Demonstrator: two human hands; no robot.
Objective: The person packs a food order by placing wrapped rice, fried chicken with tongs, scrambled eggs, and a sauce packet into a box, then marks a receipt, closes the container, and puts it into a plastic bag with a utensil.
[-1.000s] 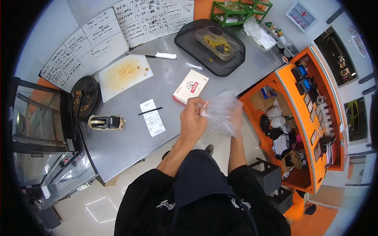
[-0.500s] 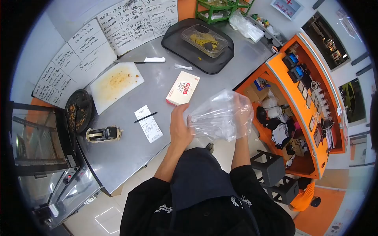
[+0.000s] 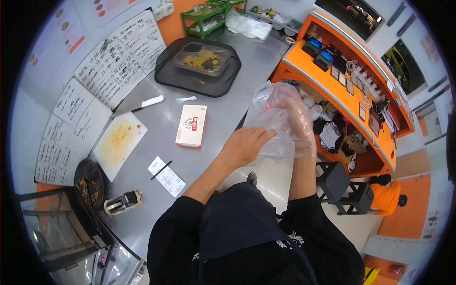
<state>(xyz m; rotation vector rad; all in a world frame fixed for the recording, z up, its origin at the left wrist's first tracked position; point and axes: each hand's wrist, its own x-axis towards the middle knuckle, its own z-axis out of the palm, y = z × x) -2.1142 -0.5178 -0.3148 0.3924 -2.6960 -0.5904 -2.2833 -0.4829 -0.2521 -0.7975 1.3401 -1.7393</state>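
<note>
A clear plastic bag is held in front of me, beyond the table's front edge. My left hand is closed on the bag's near side, its fingers pinching the film. Inside the bag is my right hand, with the film draped over the fingers and down to the wrist. Those fingers look curved and apart, though the creased plastic blurs them. A small cream and red box stands on the table left of the bag. Below it lie a paper receipt and a black pen.
A black tray holds a clear food container. A knife, cutting board, tape dispenser and dark pan are to the left. An orange counter and black stools stand right; a person in orange is beyond.
My right hand has pushed farther into the bag and moved up. My left hand has shifted right across the bag's near side. The view has turned, so the table appears farther left.
</note>
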